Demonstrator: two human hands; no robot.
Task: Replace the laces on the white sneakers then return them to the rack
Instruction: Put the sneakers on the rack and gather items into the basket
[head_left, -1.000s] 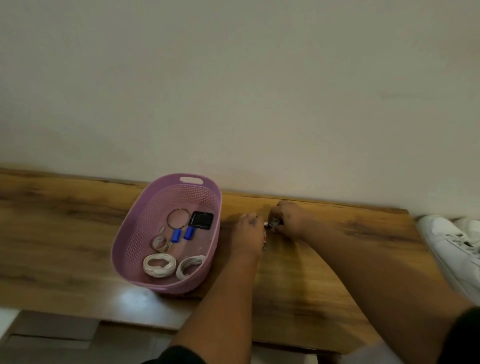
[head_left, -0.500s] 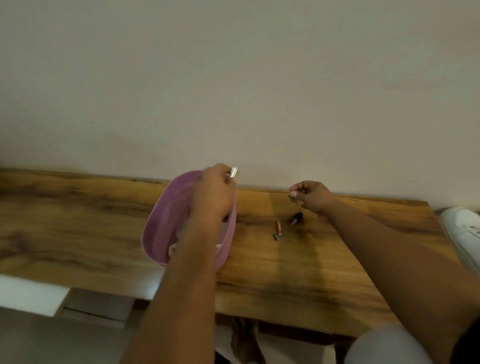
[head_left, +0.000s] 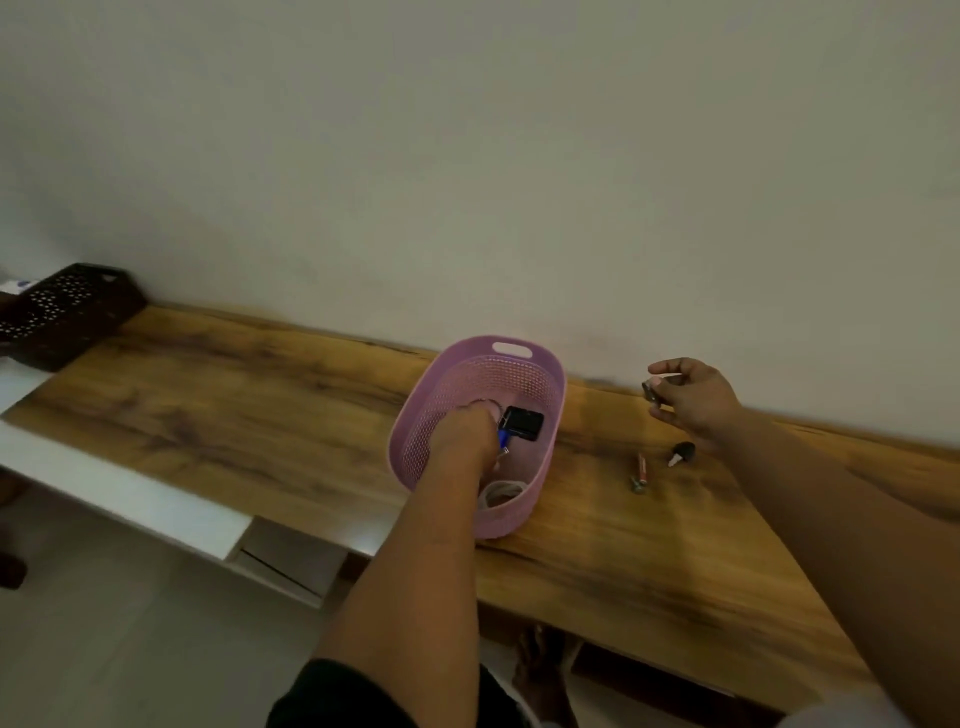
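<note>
Her left hand (head_left: 465, 434) is down inside the pink basket (head_left: 524, 512), fingers curled among the bits there, though I cannot tell what it grips; a coil of white laces (head_left: 501, 491) lies just beside that wrist. Her right hand (head_left: 691, 397) hovers over the wooden shelf (head_left: 249, 410), pinching a small dark piece (head_left: 650, 392), with a screw (head_left: 640, 473) below it.

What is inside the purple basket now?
Inside the purple basket are a black square item, something blue, a metal ring, white coiled laces. The left hand covers the rest.
</note>
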